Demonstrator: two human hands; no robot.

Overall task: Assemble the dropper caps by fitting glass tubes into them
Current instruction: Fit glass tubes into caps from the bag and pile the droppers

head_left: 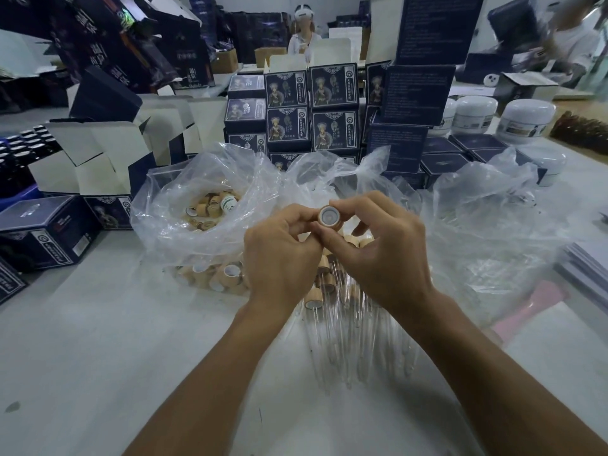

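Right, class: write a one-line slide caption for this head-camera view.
Both hands, left and right, hold a wooden dropper cap above a pile of glass tubes, between open plastic bags.

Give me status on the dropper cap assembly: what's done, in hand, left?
Done: several assembled droppers, caps with glass tubes fitted, lie on the table under the hands. In hand: one wooden cap, open end facing the camera, in the grip of the left hand and right hand; no tube visible in it. Left: many loose caps in the plastic bag.
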